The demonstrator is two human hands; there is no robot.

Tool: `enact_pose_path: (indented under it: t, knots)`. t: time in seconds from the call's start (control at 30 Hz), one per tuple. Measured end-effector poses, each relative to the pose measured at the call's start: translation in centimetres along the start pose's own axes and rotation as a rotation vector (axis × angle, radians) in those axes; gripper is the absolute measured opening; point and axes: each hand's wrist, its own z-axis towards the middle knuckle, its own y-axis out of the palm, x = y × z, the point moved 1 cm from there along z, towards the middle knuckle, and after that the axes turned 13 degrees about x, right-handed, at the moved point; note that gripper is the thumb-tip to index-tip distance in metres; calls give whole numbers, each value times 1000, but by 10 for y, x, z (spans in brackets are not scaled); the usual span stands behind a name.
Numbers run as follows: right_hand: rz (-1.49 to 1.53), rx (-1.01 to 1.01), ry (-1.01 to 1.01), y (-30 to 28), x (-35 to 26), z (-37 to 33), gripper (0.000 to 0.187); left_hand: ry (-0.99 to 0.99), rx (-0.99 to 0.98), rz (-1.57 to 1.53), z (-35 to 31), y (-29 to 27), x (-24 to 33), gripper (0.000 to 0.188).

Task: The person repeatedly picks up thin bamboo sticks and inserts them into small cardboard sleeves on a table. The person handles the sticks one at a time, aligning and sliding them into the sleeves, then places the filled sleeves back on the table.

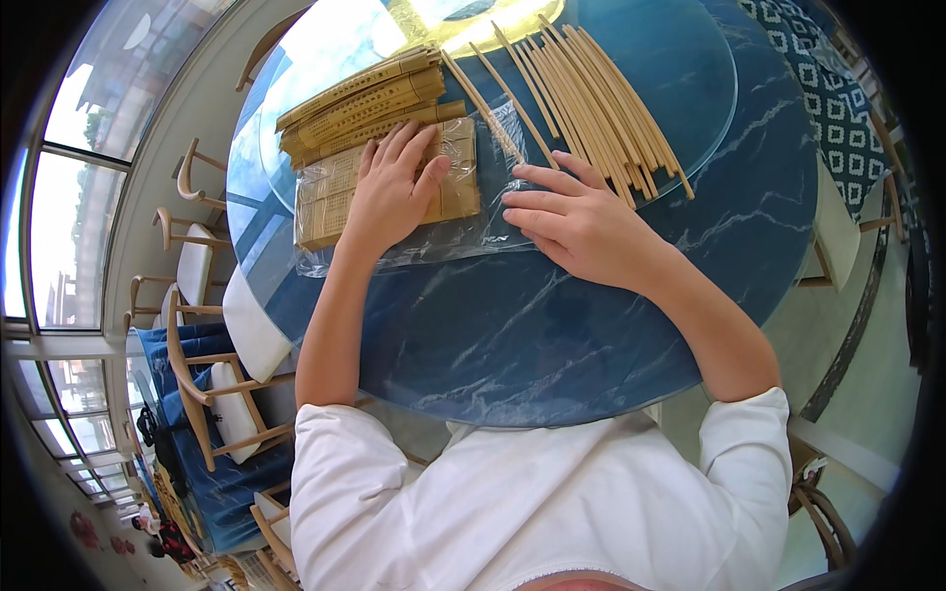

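My left hand (399, 187) lies palm down, fingers spread, on a flat stack of brown printed paper sleeves (458, 177) in clear plastic wrap (424, 254). Just beyond it, long narrow brown paper packets (365, 108) are piled side by side. My right hand (586, 217) is open, its fingers stretched left with gaps between them. Its fingertips are beside the near ends of two separate wooden chopsticks (483, 103) and the crumpled plastic; whether they touch is hard to tell. A fanned row of loose chopsticks (591, 108) lies just past the right hand.
Everything rests on a round blue marble-patterned table (512, 345) with a glass turntable (705, 118). A yellow object (493, 28) sits at the far edge. Wooden chairs (232, 394) stand at left, near tall windows (84, 197). A patterned cloth (838, 108) hangs at far right.
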Motion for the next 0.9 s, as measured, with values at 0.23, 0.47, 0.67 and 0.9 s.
enact_pose_path:
  t: [0.23, 0.47, 0.67, 0.9]
  knots:
    - [-59, 24, 42, 3, 6, 1, 13, -13, 12, -21, -2, 4, 21, 54]
    - [-294, 78, -10, 24, 27, 22, 16, 49, 35, -70, 2, 8, 31, 51]
    - [-136, 58, 18, 22, 51, 37, 17, 74, 90, -105, -5, 10, 39, 47]
    - [-206, -19, -57, 15, 55, 50, 17, 66, 105, -166, -6, 11, 47, 43]
